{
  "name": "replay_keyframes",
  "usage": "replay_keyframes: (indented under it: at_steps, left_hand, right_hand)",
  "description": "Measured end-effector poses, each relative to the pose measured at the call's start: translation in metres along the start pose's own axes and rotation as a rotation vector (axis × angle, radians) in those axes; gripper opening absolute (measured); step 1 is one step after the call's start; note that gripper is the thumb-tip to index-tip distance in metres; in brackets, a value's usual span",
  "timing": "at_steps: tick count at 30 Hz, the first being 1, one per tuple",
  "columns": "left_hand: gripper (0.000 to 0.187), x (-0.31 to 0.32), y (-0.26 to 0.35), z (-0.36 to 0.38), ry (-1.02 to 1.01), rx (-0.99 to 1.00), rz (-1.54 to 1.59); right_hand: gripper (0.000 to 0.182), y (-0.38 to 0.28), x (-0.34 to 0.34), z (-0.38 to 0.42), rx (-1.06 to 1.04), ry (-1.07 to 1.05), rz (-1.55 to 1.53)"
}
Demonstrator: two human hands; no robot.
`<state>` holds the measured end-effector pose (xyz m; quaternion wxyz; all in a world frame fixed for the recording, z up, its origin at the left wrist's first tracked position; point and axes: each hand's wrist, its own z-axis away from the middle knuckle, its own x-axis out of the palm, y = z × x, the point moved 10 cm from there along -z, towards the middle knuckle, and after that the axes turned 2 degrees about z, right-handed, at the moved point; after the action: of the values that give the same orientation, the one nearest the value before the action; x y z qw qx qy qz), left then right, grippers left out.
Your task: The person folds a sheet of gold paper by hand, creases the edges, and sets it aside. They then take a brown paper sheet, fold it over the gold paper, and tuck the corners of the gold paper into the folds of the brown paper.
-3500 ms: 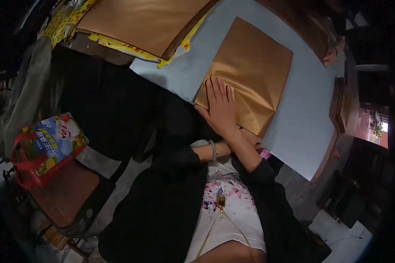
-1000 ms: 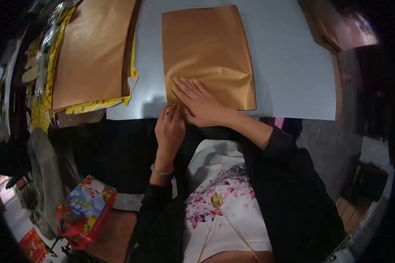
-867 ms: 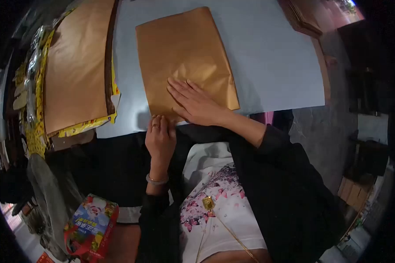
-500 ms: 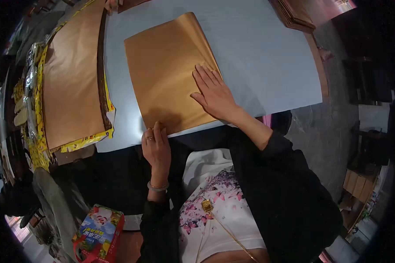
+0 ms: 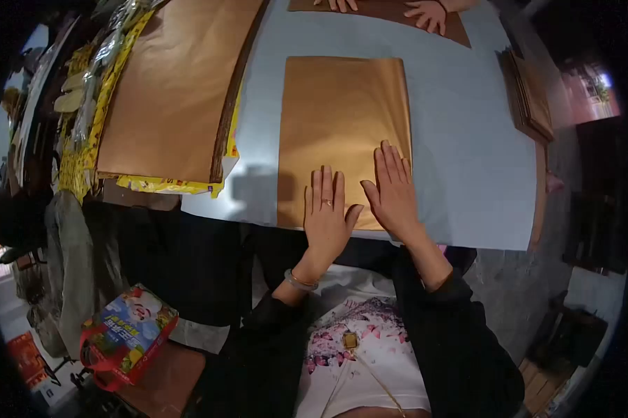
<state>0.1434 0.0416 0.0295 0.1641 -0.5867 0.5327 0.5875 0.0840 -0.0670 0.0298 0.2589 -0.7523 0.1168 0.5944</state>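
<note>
Spreading flat on the brown paper (image 5: 345, 139) in the head view, the left hand (image 5: 329, 216) and right hand (image 5: 396, 194) lie palm-down over its lower part, near the centre of the frame. Each grip is released: fingers extended, nothing pinched. The paper rests on the pale desk (image 5: 460, 153), its right side curving over in what seems a fold. It looks light, thin and limp, likely to crease under uneven pressure and perhaps to slide, given its sheen; the left edge seems the safest hold, with a flat palm steadying the fold. A stack (image 5: 178, 90) of similar sheets sits upper left; another person's hands (image 5: 429, 12) touch darker paper (image 5: 380, 10) at the top.
</note>
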Motion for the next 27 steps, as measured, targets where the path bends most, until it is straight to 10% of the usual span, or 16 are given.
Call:
replay_keyframes:
  at_steps: [14, 20, 27]
  left_hand:
    - [0.071, 0.010, -0.005, 0.003, -0.085, -0.058, 0.017]
    - [0.071, 0.011, -0.005, 0.002, -0.110, -0.064, -0.039]
    - [0.071, 0.014, -0.008, 0.004, -0.126, -0.082, -0.016]
  right_hand:
    - [0.056, 0.007, -0.007, -0.004, 0.057, -0.100, -0.254]
    - [0.033, 0.081, -0.086, -0.095, -0.048, 0.284, -0.305]
    - [0.044, 0.171, -0.017, -0.225, 0.167, -0.253, -0.647]
